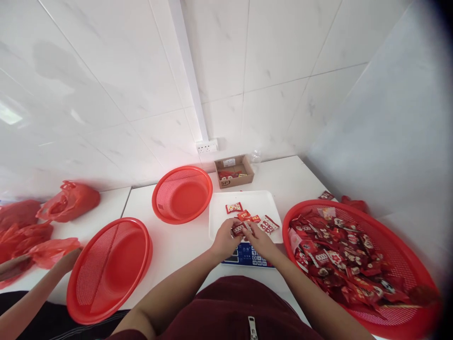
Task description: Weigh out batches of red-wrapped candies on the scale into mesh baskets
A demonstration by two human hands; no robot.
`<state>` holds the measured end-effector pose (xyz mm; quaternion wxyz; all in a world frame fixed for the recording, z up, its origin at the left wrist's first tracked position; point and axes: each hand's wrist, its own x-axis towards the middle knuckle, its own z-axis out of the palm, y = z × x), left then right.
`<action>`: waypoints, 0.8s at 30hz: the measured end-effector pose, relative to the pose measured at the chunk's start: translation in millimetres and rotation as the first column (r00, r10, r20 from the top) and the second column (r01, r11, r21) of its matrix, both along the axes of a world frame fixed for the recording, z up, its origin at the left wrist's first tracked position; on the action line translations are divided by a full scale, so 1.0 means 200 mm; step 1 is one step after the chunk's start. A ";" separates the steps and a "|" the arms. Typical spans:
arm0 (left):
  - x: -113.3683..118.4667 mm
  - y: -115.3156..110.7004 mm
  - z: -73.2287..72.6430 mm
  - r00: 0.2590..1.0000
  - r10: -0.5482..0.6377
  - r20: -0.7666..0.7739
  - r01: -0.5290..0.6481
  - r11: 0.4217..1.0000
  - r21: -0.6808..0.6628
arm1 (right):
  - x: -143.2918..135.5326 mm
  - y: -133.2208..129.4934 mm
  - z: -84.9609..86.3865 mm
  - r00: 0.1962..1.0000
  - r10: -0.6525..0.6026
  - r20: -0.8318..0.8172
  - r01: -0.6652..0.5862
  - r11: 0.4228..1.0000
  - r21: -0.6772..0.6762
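Both my hands meet above the front of a white scale tray [221, 208]. Between them is a dark red wrapped candy [241, 228], gripped by my left hand [226, 234] on one side and my right hand [260, 240] on the other. On the tray behind my fingers lie a red-and-cream candy packet [234, 208], small bright red packets [244, 215] and a white-and-red packet [269, 225]. The scale's blue keypad [247, 255] shows just below my hands.
To the right stands a large red basket [293, 212] heaped with wrapped candies. Two red baskets [182, 193] [109, 269] are at the left. A cardboard box [234, 182] sits behind the scale. At far left, a co-worker's hands [69, 259] handle a red plastic bag [53, 250].
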<state>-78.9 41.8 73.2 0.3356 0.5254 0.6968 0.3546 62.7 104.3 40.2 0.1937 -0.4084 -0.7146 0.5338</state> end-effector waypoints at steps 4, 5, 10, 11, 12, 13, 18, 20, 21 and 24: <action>0.03 -0.04 0.08 0.987 -0.089 0.132 0.075 0.992 0.101 | 0.00 -0.01 0.06 0.997 0.002 -0.073 -0.016 0.981 -0.193; 0.03 -0.04 0.10 0.975 -0.075 0.210 0.066 0.996 0.052 | 0.00 -0.01 0.08 0.995 -0.033 -0.091 0.013 0.976 -0.219; 0.00 -0.06 0.18 0.838 0.060 0.542 0.075 0.972 -0.222 | 0.02 -0.02 0.13 0.985 -0.111 -0.131 0.072 0.959 -0.274; -0.01 -0.07 0.19 0.820 0.069 0.569 0.082 0.968 -0.236 | 0.02 -0.03 0.15 0.986 -0.113 -0.122 0.075 0.957 -0.280; -0.01 -0.07 0.19 0.808 0.075 0.585 0.082 0.968 -0.238 | 0.02 -0.04 0.16 0.987 -0.116 -0.114 0.078 0.953 -0.294; -0.02 -0.07 0.20 0.802 0.081 0.592 0.074 0.970 -0.233 | 0.02 -0.05 0.17 0.986 -0.122 -0.112 0.081 0.946 -0.315; -0.04 -0.09 0.22 0.712 0.133 0.690 0.021 0.978 -0.210 | 0.03 -0.08 0.22 0.973 -0.142 -0.181 0.071 0.934 -0.351; -0.04 -0.10 0.23 0.569 0.154 0.807 0.096 0.963 -0.251 | 0.04 -0.09 0.22 0.965 -0.165 -0.202 0.099 0.948 -0.304; -0.04 -0.10 0.24 0.492 0.171 0.853 0.141 0.952 -0.273 | 0.05 -0.09 0.22 0.963 -0.171 -0.208 0.109 0.954 -0.279; -0.03 -0.11 0.24 0.406 0.207 0.890 0.169 0.940 -0.296 | 0.05 -0.11 0.23 0.965 -0.167 -0.202 0.119 0.966 -0.230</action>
